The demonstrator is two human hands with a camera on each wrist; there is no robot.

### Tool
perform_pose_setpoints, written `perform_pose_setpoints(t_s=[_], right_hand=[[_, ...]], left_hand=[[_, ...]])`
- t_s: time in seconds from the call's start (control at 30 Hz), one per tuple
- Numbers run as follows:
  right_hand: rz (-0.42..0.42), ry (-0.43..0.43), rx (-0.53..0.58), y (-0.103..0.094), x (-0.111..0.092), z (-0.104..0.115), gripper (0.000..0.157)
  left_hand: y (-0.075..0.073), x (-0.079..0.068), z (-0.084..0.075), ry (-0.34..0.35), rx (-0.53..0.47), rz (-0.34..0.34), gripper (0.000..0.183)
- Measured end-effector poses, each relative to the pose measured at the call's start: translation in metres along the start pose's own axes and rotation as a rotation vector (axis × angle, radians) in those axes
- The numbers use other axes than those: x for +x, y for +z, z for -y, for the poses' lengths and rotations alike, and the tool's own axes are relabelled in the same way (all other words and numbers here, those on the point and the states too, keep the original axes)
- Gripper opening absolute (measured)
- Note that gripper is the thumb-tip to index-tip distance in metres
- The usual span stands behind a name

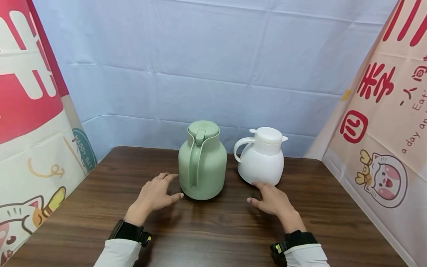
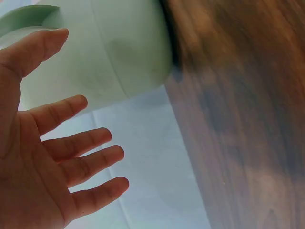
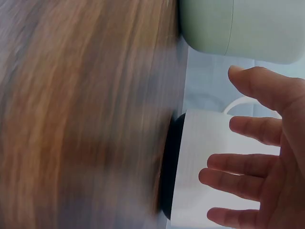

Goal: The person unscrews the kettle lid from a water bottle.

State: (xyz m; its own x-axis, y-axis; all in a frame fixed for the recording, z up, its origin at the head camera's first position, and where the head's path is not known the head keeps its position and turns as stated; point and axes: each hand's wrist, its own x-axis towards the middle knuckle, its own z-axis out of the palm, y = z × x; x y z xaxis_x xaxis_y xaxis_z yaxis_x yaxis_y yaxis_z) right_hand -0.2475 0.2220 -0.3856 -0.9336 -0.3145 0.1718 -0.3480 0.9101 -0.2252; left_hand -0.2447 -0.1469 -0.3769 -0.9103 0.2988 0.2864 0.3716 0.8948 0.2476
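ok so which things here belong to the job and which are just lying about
Likely part of the job:
green jug, nearest the left fingers
white jug, nearest the right fingers

Just surroundings:
wooden table, bearing both jugs
blue cloth behind
printed cloths at both sides

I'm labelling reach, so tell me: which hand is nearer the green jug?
Left. The left hand is close by the green jug, at its left side; the right hand is farther off to its right, near the white jug.
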Motion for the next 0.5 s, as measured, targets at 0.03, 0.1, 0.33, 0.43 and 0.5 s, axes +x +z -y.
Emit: perform_pose_setpoints(t_s=[0.03, 0.1, 0.33, 0.43, 0.5], right_hand=[[0.000, -0.002, 0.000, 0.000, 0.001, 0.001, 0.061], [0.000, -0.004, 0.001, 0.001, 0.003, 0.003, 0.061], [-0.010, -0.010, 0.025, 0.005, 0.011, 0.012, 0.063], [-0.016, -0.026, 0.030, 0.006, 0.014, 0.016, 0.063], [-0.020, -0.029, 0.033, 0.007, 0.017, 0.018, 0.062]], left_hand=[[-0.001, 0.000, -0.002, 0.004, -0.004, -0.005, 0.067], [-0.003, 0.000, -0.006, 0.013, -0.016, -0.013, 0.068], [-0.011, -0.003, -0.022, 0.050, -0.097, -0.056, 0.069], [-0.013, -0.004, -0.027, 0.068, -0.103, -0.079, 0.070], [-0.014, -0.004, -0.030, 0.079, -0.101, -0.099, 0.069]])
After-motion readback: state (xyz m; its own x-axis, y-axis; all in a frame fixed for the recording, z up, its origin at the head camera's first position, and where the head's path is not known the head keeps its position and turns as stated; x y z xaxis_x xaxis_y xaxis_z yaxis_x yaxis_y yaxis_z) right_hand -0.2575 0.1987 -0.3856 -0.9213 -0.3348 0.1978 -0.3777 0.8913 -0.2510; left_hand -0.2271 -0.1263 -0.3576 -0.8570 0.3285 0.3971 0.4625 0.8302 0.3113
